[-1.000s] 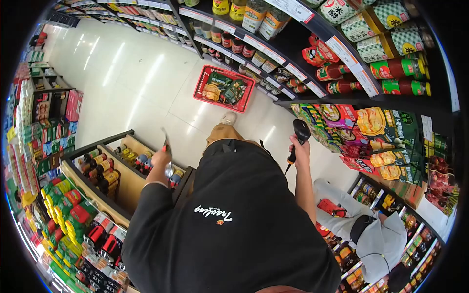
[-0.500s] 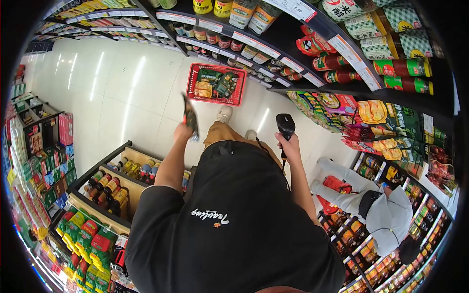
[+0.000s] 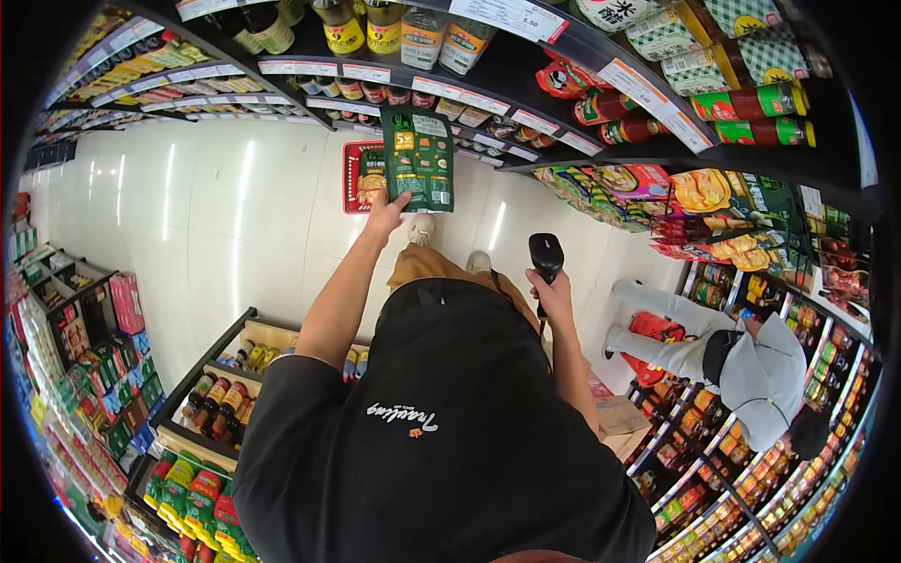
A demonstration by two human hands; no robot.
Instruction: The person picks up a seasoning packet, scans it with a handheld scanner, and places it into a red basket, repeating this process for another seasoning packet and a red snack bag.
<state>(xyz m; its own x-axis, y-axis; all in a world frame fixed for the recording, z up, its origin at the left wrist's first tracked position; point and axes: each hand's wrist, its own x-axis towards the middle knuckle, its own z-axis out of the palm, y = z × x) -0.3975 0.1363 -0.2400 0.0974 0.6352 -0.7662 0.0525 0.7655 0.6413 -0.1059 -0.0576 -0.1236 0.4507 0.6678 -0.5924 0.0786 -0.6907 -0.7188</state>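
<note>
My left hand (image 3: 387, 218) is closed on the lower left corner of a dark green printed food packet (image 3: 419, 159). The packet is held up flat toward me and covers much of a red shopping basket (image 3: 349, 178) on the floor behind it. Part of another green packet (image 3: 373, 167) shows in the basket. In my right hand (image 3: 554, 293) is a black handheld barcode scanner (image 3: 545, 255), gripped by its handle with the head pointing up.
Shelves of bottles and jars (image 3: 436, 42) run along the far side. Hanging packets (image 3: 704, 206) are at the right. A person in pale clothes (image 3: 751, 375) is beside a red basket (image 3: 654, 347). At the lower left stands a bottle display (image 3: 221, 403); a cardboard box (image 3: 619, 418) is at my right.
My left hand has moved up and right, turning the packet from edge-on to flat toward me, in front of the basket. My right hand still holds the scanner. The view has shifted slightly.
</note>
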